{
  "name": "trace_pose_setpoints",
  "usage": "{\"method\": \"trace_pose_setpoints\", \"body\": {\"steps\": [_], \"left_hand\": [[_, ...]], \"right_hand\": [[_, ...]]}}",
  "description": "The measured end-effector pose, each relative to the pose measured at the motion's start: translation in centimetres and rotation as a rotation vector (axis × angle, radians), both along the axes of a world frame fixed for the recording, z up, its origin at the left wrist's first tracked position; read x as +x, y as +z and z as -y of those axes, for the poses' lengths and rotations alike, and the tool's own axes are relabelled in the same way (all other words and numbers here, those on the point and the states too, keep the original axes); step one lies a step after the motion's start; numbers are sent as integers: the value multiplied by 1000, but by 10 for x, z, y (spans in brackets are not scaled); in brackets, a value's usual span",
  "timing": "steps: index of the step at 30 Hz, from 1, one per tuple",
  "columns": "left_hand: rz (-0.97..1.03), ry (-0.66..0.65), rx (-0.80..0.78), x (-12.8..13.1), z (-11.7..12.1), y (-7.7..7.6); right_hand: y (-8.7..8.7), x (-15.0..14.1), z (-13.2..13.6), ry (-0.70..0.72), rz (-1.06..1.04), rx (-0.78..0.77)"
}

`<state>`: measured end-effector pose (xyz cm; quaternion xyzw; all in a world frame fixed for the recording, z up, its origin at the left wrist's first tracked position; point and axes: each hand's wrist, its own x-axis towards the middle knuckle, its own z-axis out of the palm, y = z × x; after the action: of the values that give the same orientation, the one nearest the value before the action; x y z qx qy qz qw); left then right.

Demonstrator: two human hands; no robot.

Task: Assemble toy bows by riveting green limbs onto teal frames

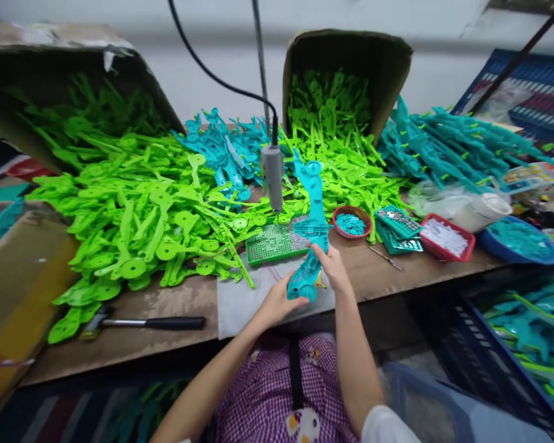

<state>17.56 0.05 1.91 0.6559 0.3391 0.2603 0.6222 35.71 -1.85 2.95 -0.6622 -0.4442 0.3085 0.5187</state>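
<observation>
Beyond hands (277, 304) (336, 268) gripping a teal piece (315, 200), carton (388, 74) of green parts (325, 101), red basket (351, 236) of teal bits (349, 224)

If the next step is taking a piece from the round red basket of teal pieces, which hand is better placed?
Probably the right hand: it is nearer the round red basket, though both hands hold the teal part. The left hand grips the part's near end, farther off.

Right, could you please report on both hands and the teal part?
Left hand holding teal part at lower end, right hand farther up. Part hides some of green tray. Hanging tool close by, left of part.
</observation>
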Motion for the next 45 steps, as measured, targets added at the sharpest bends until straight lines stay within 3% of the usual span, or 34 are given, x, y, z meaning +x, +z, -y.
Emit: {"method": "trace_pose_setpoints", "body": {"steps": [3, 7, 10, 12, 14, 19, 23, 29, 34, 37, 40, 45], "left_hand": [[-43, -90, 30, 17, -9, -18], [-100, -37, 91, 18, -15, -25], [-136, 24, 86, 17, -16, -27], [-130, 54, 59, 17, -16, -28], [-128, 79, 18, 16, -17, -29], [-124, 217, -32, 16, -18, -31], [-77, 229, -61, 17, -19, -32], [-102, 219, -6, 18, -17, -27], [-87, 218, -28, 19, -17, -24], [-102, 199, -37, 19, -17, -24], [-139, 166, -8, 19, -16, -27], [-171, 155, 52, 19, -15, -33]], "right_hand": [[6, 40, 16, -48, 245, -34], [10, 131, 51, -401, 415, -45], [11, 199, 57, -553, 726, -149], [10, 235, 51, -542, 869, -213], [7, 260, 41, -445, 929, -287], [6, 286, 27, -267, 915, -583], [11, 289, 26, -281, 875, -678], [13, 277, 32, -441, 869, -551], [21, 254, 56, -489, 916, -485], [21, 222, 80, -472, 953, -480], [8, 174, 98, -434, 938, -507], [-27, 98, 85, -470, 849, -581]]}}
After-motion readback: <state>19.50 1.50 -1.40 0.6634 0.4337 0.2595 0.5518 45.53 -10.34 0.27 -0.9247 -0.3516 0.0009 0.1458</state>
